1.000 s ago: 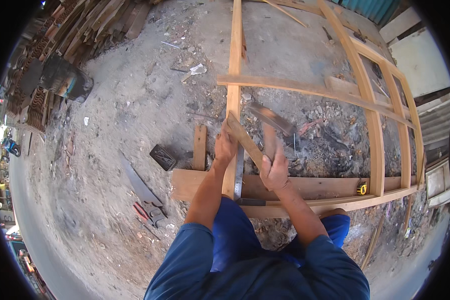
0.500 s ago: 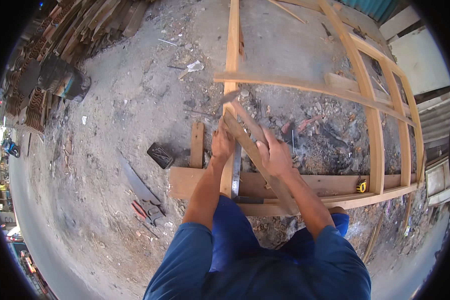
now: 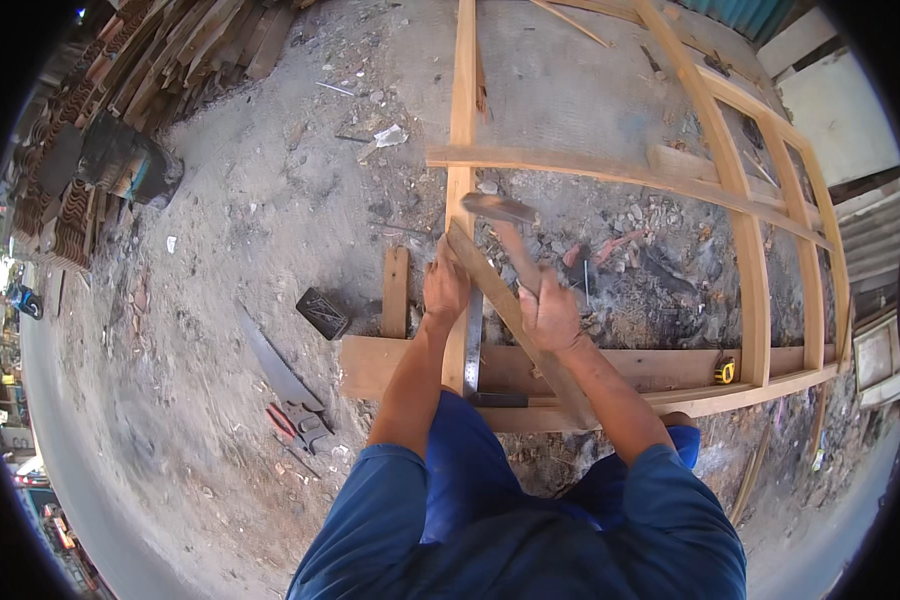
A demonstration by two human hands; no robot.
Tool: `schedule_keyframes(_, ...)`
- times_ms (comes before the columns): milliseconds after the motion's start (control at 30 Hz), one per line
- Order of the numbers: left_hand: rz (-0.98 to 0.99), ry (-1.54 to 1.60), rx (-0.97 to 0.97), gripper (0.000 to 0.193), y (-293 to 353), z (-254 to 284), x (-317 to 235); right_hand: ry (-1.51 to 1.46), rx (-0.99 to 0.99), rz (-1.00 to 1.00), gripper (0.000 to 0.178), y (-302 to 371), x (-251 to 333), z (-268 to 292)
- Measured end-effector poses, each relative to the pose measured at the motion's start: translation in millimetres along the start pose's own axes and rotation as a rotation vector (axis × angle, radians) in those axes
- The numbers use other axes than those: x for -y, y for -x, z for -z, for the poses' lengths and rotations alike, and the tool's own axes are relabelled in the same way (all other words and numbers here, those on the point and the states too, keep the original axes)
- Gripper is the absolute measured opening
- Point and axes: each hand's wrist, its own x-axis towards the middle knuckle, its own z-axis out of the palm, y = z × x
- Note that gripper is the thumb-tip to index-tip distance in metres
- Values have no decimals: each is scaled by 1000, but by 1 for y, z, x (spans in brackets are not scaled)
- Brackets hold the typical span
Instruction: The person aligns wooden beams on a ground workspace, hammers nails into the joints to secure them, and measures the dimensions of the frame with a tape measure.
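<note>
My right hand [image 3: 553, 318] is closed round the wooden handle of a hammer [image 3: 516, 258]. Its blurred head hangs just right of a long pale timber beam [image 3: 461, 110]. Across that beam slants a darker wooden strip [image 3: 500, 296], running down right under my right forearm. My left hand [image 3: 446, 288] grips the strip's upper end against the beam. Whether a nail sits between those fingers is hidden. A metal try square [image 3: 473, 345] with a dark stock lies along the beam, below the strip.
A timber frame [image 3: 752, 290] spreads right. Left lie a handsaw [image 3: 275, 365], red-handled pliers [image 3: 298, 422] and a black box of nails [image 3: 322, 312]. A yellow tape measure [image 3: 725, 371] rests on a brown board [image 3: 660, 369]. Planks [image 3: 185, 60] are stacked far left.
The hammer head has swung right, from over the beam to beside it. My left hand, the strip and the beam stay in nearly the same place.
</note>
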Motion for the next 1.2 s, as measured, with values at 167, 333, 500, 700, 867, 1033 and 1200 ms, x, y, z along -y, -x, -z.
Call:
schedule_keyframes(167,20,67,12,67,-1,3,7,71,103,-41,37,-8,23,23)
schedule_keyframes(333,36,32,-8,68,-1,-3,-1,75,36,-9,38,5,4,0)
schedule_keyframes(500,70,63,8,73,4,2,7,262,346,-207,40,4,41,8)
schedule_keyframes(700,-33,178,-34,74,-3,-2,1,368,185,-192,38,28,11,-31)
schedule_keyframes(867,-9,364,-28,62,-1,12,30,433,155,-182,44,33,24,-64)
schedule_keyframes(1033,-127,43,58,31,16,72,93,464,285,-374,45,21,27,-47)
schedule_keyframes(1200,406,-414,-381,17,62,145,216,530,264,-344,45,25,31,-58)
